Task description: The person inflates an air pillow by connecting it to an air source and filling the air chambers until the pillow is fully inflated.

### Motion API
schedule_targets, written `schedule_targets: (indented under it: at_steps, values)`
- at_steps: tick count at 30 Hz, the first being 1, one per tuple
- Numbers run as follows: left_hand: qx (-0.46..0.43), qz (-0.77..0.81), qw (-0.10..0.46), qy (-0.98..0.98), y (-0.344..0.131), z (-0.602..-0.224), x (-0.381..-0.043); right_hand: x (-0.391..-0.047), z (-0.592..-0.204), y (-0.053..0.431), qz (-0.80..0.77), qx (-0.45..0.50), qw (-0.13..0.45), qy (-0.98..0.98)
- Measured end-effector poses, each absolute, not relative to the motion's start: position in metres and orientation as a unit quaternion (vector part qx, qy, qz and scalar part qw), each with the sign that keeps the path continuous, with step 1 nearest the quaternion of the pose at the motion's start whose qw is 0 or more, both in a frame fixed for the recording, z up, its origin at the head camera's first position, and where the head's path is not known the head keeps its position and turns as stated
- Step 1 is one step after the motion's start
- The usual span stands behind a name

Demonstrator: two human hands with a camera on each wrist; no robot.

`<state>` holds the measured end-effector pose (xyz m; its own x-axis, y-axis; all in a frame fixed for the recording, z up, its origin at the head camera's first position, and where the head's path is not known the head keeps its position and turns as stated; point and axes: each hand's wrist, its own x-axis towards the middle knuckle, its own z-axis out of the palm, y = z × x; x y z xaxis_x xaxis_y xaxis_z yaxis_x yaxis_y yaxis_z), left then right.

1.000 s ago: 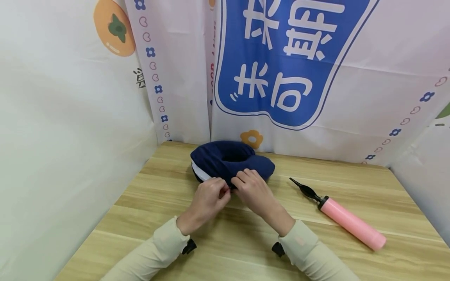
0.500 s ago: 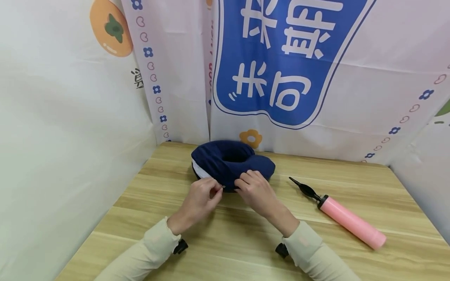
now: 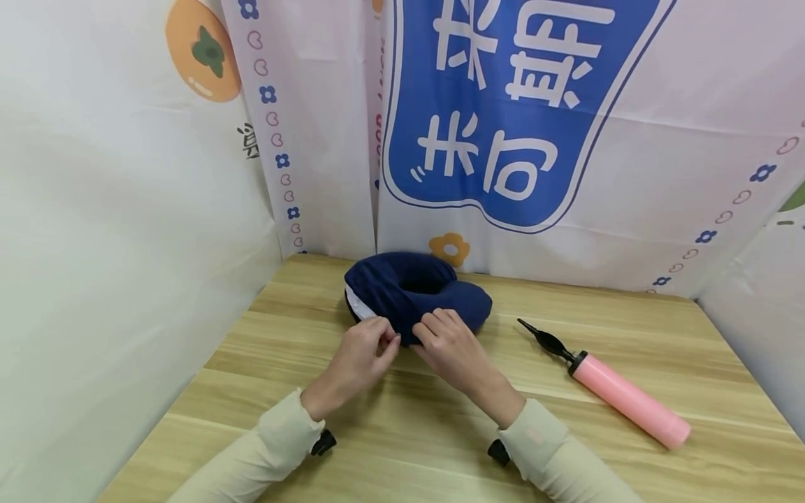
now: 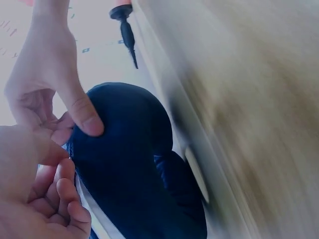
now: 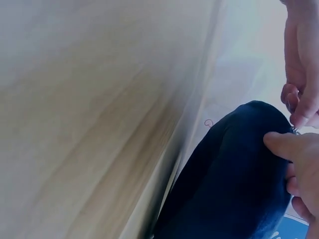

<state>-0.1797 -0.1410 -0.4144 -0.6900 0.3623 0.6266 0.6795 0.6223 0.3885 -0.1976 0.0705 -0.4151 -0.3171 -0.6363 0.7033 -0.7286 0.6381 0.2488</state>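
A dark navy U-shaped neck pillow (image 3: 390, 286) lies on the table, its zipper seam facing the person. Along its left side the seam gapes, and white lining (image 3: 357, 304) shows through. At the near edge my left hand (image 3: 363, 353) pinches the small zipper pull (image 5: 295, 130) between thumb and forefinger. Just right of it, my right hand (image 3: 449, 346) grips the pillow's edge beside the zipper. In the left wrist view the right thumb (image 4: 89, 119) presses on the navy fabric, while its other fingers curl behind the edge.
To the right on the wood-grain table (image 3: 402, 454) lies a pink hand pump (image 3: 629, 398), its black nozzle pointing toward the back. A printed white cloth (image 3: 327, 140) hangs right behind the pillow, and a pale wall covering (image 3: 126, 244) stands on the left.
The left hand has shifted slightly left along the seam, and the white gap has become shorter. My right hand has moved a little but stays at the pillow's edge.
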Motion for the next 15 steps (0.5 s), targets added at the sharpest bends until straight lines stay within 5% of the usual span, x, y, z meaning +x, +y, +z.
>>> schedule_targets:
  at_steps: [15]
  values:
    - [-0.377, -0.282, 0.335, -0.816, -0.149, -0.423, -0.187, -0.199, -0.413, 0.081, 0.098, 0.417, 0.407, -0.807]
